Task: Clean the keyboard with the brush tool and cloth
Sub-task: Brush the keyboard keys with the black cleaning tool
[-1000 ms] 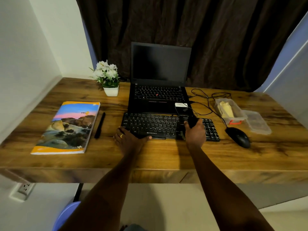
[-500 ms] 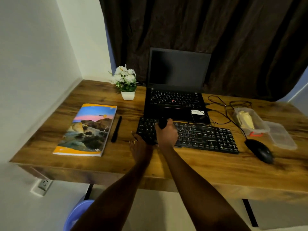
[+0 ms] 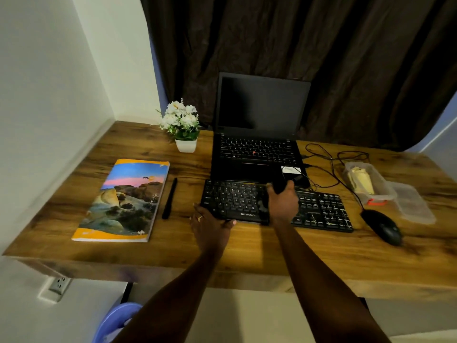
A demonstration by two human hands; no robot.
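Note:
A black external keyboard (image 3: 235, 201) lies on the wooden desk (image 3: 247, 248) in front of an open laptop (image 3: 257, 149). My right hand (image 3: 282, 204) hovers over the keyboard's middle and grips a dark brush tool (image 3: 279, 185) whose tip points left over the top key rows. My left hand (image 3: 210, 225) rests at the keyboard's front left corner, thumb against its front edge, fingers on the desk. A yellowish cloth (image 3: 361, 180) lies in a clear plastic container (image 3: 385, 194) at the right.
A notebook (image 3: 123, 201) and a black pen (image 3: 169, 198) lie at the left. A potted white flower (image 3: 183, 127) stands behind them. A black mouse (image 3: 382, 226) with its cable, and a clear lid (image 3: 413, 204), sit at the right. Dark curtain behind.
My right hand with the brush swept from the keyboard's right part to its left end, then back to the middle. My left hand stayed at the front left corner. The camera view shifted.

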